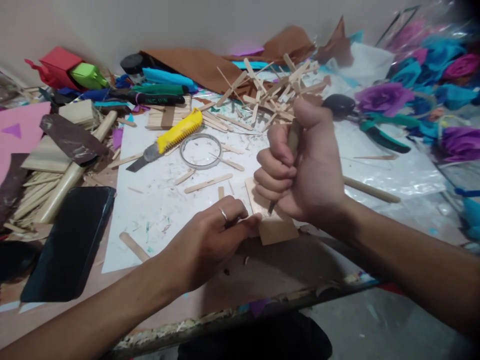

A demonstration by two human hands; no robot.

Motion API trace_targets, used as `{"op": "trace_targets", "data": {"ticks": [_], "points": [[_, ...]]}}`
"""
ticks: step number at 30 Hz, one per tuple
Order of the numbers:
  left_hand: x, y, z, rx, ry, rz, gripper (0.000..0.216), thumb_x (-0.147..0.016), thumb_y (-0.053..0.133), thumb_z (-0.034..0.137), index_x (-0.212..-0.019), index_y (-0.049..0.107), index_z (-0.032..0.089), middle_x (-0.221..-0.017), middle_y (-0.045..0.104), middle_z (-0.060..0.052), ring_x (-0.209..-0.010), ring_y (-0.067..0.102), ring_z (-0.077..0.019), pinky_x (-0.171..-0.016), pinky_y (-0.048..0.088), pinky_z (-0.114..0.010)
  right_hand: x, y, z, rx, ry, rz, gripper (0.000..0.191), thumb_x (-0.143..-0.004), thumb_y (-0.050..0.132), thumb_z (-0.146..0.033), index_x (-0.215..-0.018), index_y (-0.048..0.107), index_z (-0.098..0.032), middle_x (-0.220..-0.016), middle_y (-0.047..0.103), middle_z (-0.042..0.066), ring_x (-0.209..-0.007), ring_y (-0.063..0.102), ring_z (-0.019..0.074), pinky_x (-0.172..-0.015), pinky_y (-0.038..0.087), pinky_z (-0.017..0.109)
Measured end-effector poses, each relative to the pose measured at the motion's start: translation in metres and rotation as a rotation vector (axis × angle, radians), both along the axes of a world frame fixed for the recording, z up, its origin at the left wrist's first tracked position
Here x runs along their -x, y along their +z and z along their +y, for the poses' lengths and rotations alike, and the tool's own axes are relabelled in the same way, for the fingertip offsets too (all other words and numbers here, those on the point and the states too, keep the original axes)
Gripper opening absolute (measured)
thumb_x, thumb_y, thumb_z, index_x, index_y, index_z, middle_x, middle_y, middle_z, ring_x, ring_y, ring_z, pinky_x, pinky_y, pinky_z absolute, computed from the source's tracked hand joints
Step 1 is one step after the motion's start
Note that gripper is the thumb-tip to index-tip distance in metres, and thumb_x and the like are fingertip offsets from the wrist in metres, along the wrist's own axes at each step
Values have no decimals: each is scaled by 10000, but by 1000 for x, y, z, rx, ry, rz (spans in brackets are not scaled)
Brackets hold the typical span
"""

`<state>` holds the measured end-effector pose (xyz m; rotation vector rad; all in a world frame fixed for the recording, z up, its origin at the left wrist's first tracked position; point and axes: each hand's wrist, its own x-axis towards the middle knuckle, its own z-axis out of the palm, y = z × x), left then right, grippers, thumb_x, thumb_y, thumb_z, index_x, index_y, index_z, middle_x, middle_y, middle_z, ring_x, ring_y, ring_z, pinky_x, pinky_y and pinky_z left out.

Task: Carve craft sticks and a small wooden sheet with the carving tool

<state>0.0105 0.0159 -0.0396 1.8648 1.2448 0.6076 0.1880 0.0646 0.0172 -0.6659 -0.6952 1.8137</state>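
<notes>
Pressure, straight down: the right hand (303, 170) is balled into a tight fist around a wooden-handled tool (293, 136), thumb on top, its dark tip planted on a small wooden piece (278, 231). The left hand (210, 240), with 1 ring showing, has its fingers curled and pinching the piece's left edge, pinning it flat.

The piece sits between the 2 hands, near the front edge of the table (262, 280), just off the corner of the white sheet (157, 210). To do this well, I'd say the left fingertips should stay clear of the tip's line, the tool should stand close to upright, and the force should build slowly so the point doesn't skid.

As for the piece, it is pale tan, thin and flat, roughly rectangular. It may be several sticks joined side by side, though the fist hides too much to be sure.

Around it lie a yellow utility knife (176, 135), a tape ring (201, 150), a heap of craft sticks (270, 90) and a black phone (71, 240) off to the left.
</notes>
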Motion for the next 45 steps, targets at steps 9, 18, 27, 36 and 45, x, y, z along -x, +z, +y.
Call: {"op": "trace_targets", "data": {"ticks": [9,18,27,36,45], "points": [[2,3,1,81,-5,-10,353,-996,619,541,-831,676,234,-772,613,36,-736,563,-122,-600,422,-251,1,3,1,35,-69,-47,720,-944,518,-731,-554,227,-200,-448,119,-85,-382,47,60,-353,40,207],[0,5,-2,138,20,-29,345,-983,632,544,-839,690,236,-772,605,34,-745,556,-129,-630,409,-278,4,3,-1,60,-111,-92,642,-937,577,-606,-565,238,-208,-458,125,-89,-396,42,63,-364,30,218],[3,16,2,107,-100,-15,352,-1053,545,476,-831,640,220,-791,598,24,-722,554,-126,-655,421,-300,24,1,-2,66,-333,-252,648,-825,698,-666,-559,292,-237,-429,173,-100,-350,94,61,-325,36,230],[12,-1,8,-511,-405,63,193,-1077,485,198,-1085,677,188,-930,597,-34,-842,551,-146,-736,444,-282,25,-7,2,92,-316,-249,616,-871,669,-650,-595,289,-251,-472,173,-111,-370,101,62,-339,50,217],[12,3,12,-563,-425,138,227,-1078,469,189,-1057,695,181,-945,624,-42,-836,556,-140,-732,452,-264,-8,1,11,58,-241,-12,599,-972,588,-601,-597,333,-210,-459,243,-93,-416,109,74,-362,83,190]]}}
